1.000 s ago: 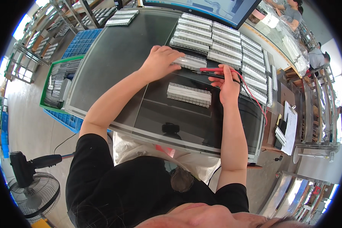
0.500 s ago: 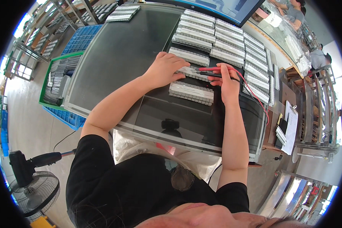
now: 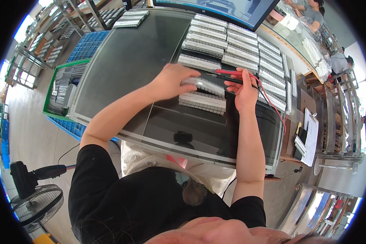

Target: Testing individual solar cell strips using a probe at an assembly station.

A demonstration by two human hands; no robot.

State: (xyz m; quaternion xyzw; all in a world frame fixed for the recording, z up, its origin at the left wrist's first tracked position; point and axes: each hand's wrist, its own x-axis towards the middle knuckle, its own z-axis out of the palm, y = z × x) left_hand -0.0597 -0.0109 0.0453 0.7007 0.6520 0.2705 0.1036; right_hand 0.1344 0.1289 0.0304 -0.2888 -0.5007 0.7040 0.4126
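My left hand (image 3: 175,81) grips the left end of a grey-and-white ribbed strip (image 3: 209,86) between thumb and fingers. The strip is tilted and slightly blurred, its top catching the light. In my right hand (image 3: 245,90) are a red test probe (image 3: 230,72) and a black test probe (image 3: 227,77), held side by side with their tips pointing left, just beyond the strip. A similar ribbed strip block (image 3: 202,103) lies on the dark tabletop nearer to me. Another strip block (image 3: 199,62) lies on the far side of my hands.
Rows of similar strips (image 3: 242,46) fill the table's back right, below a monitor (image 3: 215,9). More strips (image 3: 131,18) lie at the far left corner. A green-rimmed crate (image 3: 49,99) stands left of the table (image 3: 122,61). Probe leads (image 3: 272,105) trail right; a clipboard (image 3: 310,136) lies beyond.
My left hand has tipped up the strip, which lay flat under the probe tips before. The probes have come off it and now sit slightly farther away.
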